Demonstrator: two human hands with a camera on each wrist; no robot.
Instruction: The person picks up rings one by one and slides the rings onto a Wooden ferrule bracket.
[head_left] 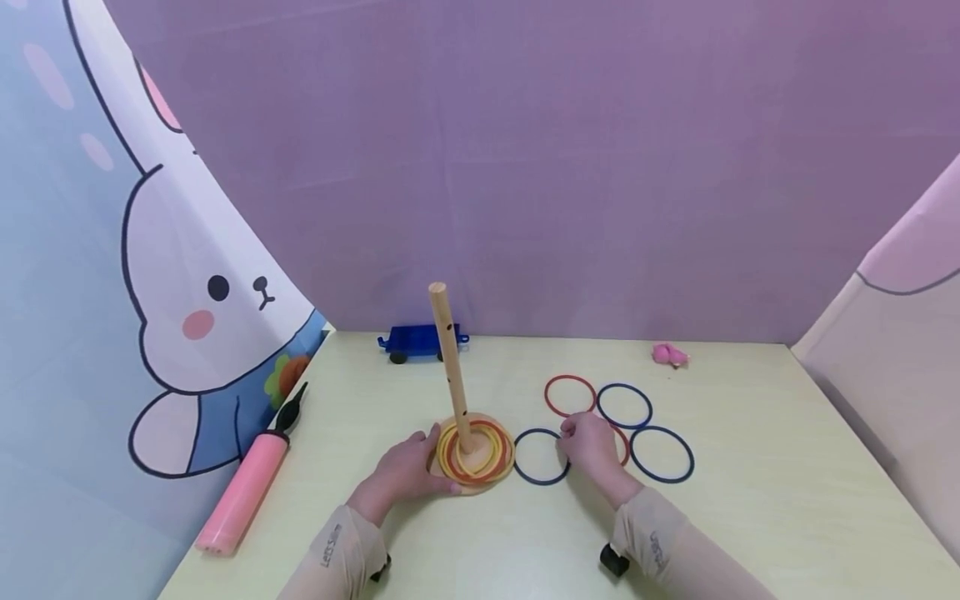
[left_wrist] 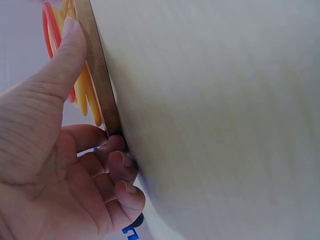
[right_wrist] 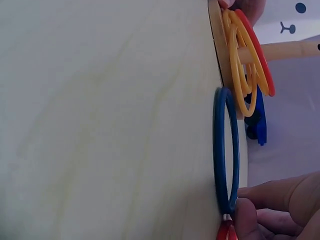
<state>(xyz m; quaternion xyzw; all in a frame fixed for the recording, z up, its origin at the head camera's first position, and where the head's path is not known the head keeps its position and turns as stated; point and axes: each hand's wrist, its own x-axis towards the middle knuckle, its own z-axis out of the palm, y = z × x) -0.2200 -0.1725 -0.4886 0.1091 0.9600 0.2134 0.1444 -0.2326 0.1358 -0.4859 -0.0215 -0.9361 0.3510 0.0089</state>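
A wooden ring-toss stand (head_left: 452, 358) stands upright on the table, several yellow and red rings (head_left: 447, 454) lying loosely around its post on the round base. My left hand (head_left: 401, 468) grips the near left edge of that base, thumb on top and fingers curled at the rim, as the left wrist view shows. To the right, my right hand (head_left: 592, 450) pinches the right side of a blue ring (right_wrist: 219, 145) between thumb and fingertips. This ring's other side is close beside the stand's base. A red ring (head_left: 626, 450) is partly hidden behind the right hand.
Another red ring (head_left: 570, 377) and two more blue rings, one farther back (head_left: 624, 385) and one nearer (head_left: 663, 428), lie right of centre. A blue toy wagon (head_left: 414, 340) and a small pink toy (head_left: 670, 355) are at the back; a pink pump (head_left: 243, 496) lies left.
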